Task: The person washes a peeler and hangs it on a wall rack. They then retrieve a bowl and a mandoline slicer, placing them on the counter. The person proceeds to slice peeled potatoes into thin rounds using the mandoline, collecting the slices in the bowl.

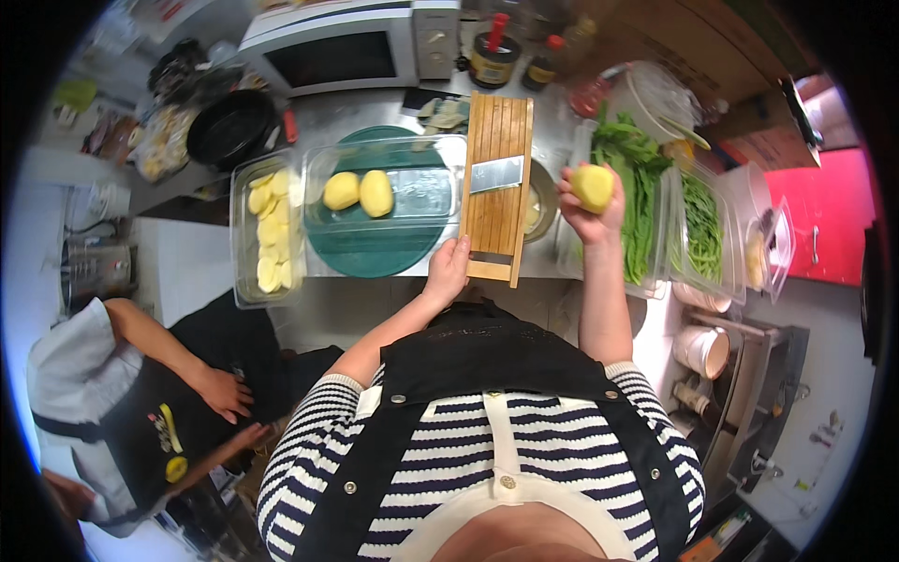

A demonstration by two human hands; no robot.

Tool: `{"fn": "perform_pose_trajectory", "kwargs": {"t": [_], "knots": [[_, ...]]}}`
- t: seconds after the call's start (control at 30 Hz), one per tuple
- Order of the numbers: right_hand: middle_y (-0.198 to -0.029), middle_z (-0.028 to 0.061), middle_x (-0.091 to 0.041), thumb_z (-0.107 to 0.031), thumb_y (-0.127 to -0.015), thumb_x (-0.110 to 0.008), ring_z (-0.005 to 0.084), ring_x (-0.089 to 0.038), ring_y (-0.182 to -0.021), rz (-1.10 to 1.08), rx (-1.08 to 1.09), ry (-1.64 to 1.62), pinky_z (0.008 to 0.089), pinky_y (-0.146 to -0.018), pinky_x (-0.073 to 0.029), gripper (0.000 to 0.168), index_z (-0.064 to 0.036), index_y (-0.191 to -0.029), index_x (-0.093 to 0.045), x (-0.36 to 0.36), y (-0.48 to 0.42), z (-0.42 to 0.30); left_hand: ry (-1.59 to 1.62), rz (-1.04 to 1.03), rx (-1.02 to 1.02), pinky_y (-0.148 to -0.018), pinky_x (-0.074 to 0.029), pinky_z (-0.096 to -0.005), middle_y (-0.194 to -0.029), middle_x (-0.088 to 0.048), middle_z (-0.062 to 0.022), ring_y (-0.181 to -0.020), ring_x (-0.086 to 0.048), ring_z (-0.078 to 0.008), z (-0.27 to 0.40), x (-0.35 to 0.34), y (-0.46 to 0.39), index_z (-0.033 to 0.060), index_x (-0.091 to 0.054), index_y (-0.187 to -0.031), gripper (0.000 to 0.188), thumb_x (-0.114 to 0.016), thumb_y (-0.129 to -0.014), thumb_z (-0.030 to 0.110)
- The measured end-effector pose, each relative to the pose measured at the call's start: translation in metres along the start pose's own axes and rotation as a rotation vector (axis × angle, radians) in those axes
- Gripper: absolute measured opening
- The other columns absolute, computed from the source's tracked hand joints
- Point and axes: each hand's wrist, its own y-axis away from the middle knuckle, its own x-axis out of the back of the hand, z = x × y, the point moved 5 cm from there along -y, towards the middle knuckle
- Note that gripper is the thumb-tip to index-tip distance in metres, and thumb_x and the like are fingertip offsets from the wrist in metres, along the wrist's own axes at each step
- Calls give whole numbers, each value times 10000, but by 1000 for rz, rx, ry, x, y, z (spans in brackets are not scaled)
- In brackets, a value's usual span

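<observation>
My left hand (pixel 449 268) grips the lower left edge of a wooden mandoline slicer (pixel 495 218) with a slanted metal blade. The slicer lies over a round metal bowl (pixel 546 204) with pale pieces in it. To its right, my right hand (pixel 593 207) holds a peeled potato (pixel 592 188) up, apart from the blade. On the left, two peeled potatoes (pixel 376 194) sit in a clear plastic container (pixel 421 223) on a round green board (pixel 372 260). Potato slices (pixel 270 232) fill another clear container (pixel 239 281) at the far left.
Containers of leafy greens (pixel 635 225) and cut green stems (pixel 702 232) stand on the right. Behind are a microwave oven (pixel 337 53), sauce bottles (pixel 539 70), a cloth (pixel 446 112) and a black pan (pixel 232 128). A person in a dark apron (pixel 140 421) is at the lower left.
</observation>
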Motion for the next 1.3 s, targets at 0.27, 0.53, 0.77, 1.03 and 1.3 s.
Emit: {"fn": "perform_pose_trajectory", "kwargs": {"t": [0.27, 0.53, 0.77, 1.03, 1.3], "knots": [[-844, 137, -564, -355, -818, -501, 253, -498, -703, 162, -66, 185, 310, -554, -436, 297, -74, -876, -577, 15, -4, 44, -1, 247, 31, -364, -344, -233, -651, -502, -39, -407, -417, -87, -1, 84, -11, 4, -516, -789, 403, -448, -907, 383], [-797, 29, -588, -163, -787, -608, 151, -581, -686, 249, 279, 939, 300, -594, -488, 129, -64, -868, -589, -5, -55, 94, 6, 205, 150, -353, -322, -234, -660, -507, -51, -411, -425, -96, 3, 100, -19, -5, -515, -823, 446, -436, -897, 428], [-898, 101, -579, -216, -628, -676, 285, -542, -829, -333, 903, 2214, 355, -711, -460, 271, -59, -833, -592, -47, -88, 173, 209, 187, 229, -376, -339, -231, -653, -504, -49, -456, -448, -104, -1, 101, -28, 13, -523, -854, 474, -471, -861, 484], [-744, 65, -614, -111, -647, -644, 249, -584, -675, -271, 1048, 2207, 329, -627, -466, 67, -80, -694, -606, -44, -92, 198, 271, 270, 136, -455, -369, -263, -604, -506, -53, -518, -472, -120, -27, 103, -37, -5, -552, -800, 448, -510, -856, 438], [-695, 60, -595, -160, -670, -616, 248, -585, -627, -44, 1242, 2322, 336, -552, -469, 60, -118, -712, -620, -56, -194, 171, 149, 224, 100, -527, -401, -298, -596, -529, -71, -561, -502, -138, -12, 103, -35, -17, -557, -737, 423, -521, -861, 386]]}}
